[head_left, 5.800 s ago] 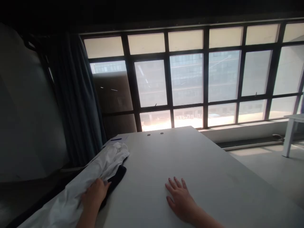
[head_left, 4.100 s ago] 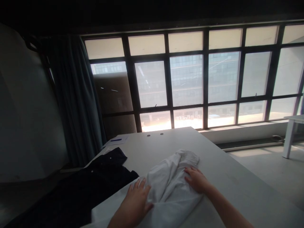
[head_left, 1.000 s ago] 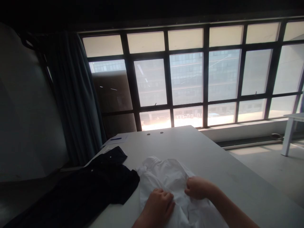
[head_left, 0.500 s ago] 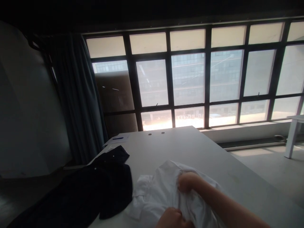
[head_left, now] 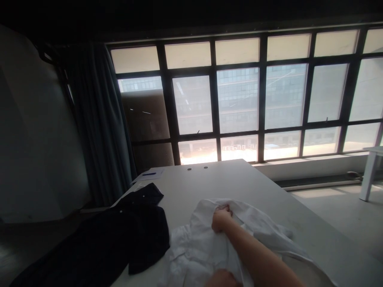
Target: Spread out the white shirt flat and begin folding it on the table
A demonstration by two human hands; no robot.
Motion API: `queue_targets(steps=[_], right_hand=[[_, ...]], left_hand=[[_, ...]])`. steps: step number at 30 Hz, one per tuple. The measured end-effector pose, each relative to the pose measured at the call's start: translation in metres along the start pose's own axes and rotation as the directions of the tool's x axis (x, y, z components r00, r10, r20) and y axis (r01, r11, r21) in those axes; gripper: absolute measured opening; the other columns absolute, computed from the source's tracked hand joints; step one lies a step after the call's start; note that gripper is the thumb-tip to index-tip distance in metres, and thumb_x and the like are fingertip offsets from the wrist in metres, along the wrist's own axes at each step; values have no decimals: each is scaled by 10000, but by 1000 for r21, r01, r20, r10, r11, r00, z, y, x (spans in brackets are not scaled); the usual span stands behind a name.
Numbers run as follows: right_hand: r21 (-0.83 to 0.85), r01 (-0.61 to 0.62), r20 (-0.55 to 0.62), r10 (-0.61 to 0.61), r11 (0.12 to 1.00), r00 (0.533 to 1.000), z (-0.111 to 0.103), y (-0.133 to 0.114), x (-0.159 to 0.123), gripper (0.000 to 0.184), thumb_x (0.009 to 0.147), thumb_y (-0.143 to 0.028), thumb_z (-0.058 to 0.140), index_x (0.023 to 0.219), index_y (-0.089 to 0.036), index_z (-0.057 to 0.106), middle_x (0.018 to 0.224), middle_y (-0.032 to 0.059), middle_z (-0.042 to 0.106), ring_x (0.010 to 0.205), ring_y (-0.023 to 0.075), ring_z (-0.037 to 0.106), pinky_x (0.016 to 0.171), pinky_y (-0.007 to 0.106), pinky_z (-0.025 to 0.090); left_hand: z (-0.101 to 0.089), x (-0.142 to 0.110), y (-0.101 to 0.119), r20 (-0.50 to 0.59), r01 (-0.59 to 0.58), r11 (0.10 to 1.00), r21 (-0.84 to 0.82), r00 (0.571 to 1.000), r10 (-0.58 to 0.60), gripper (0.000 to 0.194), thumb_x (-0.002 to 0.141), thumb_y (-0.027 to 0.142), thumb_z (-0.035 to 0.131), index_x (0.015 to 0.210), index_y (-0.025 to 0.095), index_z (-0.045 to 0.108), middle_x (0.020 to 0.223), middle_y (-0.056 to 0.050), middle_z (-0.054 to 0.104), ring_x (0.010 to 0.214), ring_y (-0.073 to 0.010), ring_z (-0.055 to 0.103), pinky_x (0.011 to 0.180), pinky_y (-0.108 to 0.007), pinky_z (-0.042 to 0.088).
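A crumpled white shirt [head_left: 206,243] lies on the near part of the white table [head_left: 221,183]. My right hand [head_left: 222,218] reaches across from the lower right, its fingers curled into the shirt's upper part. At the bottom edge my left hand [head_left: 223,278] is cut off by the frame; its knuckles are bent against the shirt and its fingertips are hidden. Left of the white shirt, a dark garment with light buttons [head_left: 119,235] is spread over the table and touches or nearly touches the white cloth.
Paper with a blue pen [head_left: 149,173] on it lies at the table's far left corner. Two round cable holes [head_left: 189,169] sit near the far edge. A dark curtain [head_left: 98,127] hangs at the left, and another white table [head_left: 369,171] stands at the right.
My right hand has moved forward and slightly left over the white shirt. Some of the shirt's cloth now spreads further to the right. My left hand has shifted a little lower.
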State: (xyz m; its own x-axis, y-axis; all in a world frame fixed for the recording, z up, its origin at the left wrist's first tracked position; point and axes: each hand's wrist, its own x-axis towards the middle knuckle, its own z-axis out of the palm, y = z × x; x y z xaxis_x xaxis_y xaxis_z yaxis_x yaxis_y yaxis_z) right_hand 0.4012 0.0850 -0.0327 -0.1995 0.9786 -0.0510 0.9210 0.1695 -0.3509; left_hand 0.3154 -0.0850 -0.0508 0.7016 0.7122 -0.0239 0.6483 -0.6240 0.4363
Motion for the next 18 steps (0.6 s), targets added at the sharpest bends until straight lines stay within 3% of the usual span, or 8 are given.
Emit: queue_targets(steps=[2, 3, 5, 7, 9, 12, 18], right_hand=[[31, 75, -68, -72, 997, 995, 5, 6, -3, 689, 661, -176, 697, 1326, -47, 573, 1485, 300, 431, 1399, 491, 350, 1088, 652, 306], [54, 119, -99, -113, 991, 989, 7, 10, -4, 688, 682, -151, 660, 1350, -31, 548, 1504, 293, 411, 1430, 443, 328, 1138, 601, 282], [107, 198, -149, -181, 974, 972, 9, 21, -6, 641, 706, -135, 615, 1341, -60, 566, 1518, 233, 430, 1456, 346, 332, 1191, 494, 270], [163, 250, -191, -218, 955, 957, 9, 31, -6, 564, 714, -149, 603, 1276, -120, 630, 1490, 165, 495, 1432, 286, 390, 1197, 428, 290], [218, 269, -236, -217, 938, 947, 10, 37, -6, 474, 727, -161, 600, 1194, -160, 681, 1408, 131, 583, 1356, 262, 488, 1167, 399, 342], [283, 264, -315, -170, 922, 934, 10, 40, -7, 334, 786, -158, 567, 1085, -190, 713, 1219, 105, 695, 1173, 228, 617, 1072, 350, 428], [322, 232, -420, -81, 918, 904, 1, 44, -18, 244, 828, -133, 503, 950, -173, 710, 1019, 82, 716, 983, 193, 648, 931, 269, 454]], left_hand=[[-12, -1, -13, -52, 45, 998, -33, 998, -47, 134, 957, 262, 581, 1003, 277, 705, 826, 7, 715, 707, -146, 649, 656, -244, 524], [-20, -3, -21, -132, 82, 995, -54, 987, -88, 172, 950, 238, 547, 1004, 275, 706, 773, 15, 707, 681, -145, 639, 659, -244, 516], [-37, -10, -37, -341, 158, 983, -98, 922, -182, 242, 925, 228, 519, 1096, 246, 689, 852, -8, 723, 791, -167, 659, 787, -282, 530], [-51, -16, -51, -449, 211, 972, -103, 862, -235, 362, 893, 279, 564, 1241, 224, 648, 1115, -73, 716, 1054, -222, 643, 998, -365, 484], [-59, -19, -62, -409, 242, 968, -66, 878, -247, 526, 885, 403, 605, 1383, 236, 574, 1404, -116, 593, 1320, -284, 510, 1181, -471, 321], [-60, -19, -71, -288, 302, 953, 5, 913, -288, 649, 908, 605, 527, 1479, 300, 484, 1612, -84, 365, 1505, -333, 263, 1244, -587, 64], [-53, -13, -77, -251, 410, 909, 77, 890, -380, 759, 893, 732, 402, 1546, 348, 357, 1670, -31, 208, 1545, -343, 116, 1225, -630, -6]])
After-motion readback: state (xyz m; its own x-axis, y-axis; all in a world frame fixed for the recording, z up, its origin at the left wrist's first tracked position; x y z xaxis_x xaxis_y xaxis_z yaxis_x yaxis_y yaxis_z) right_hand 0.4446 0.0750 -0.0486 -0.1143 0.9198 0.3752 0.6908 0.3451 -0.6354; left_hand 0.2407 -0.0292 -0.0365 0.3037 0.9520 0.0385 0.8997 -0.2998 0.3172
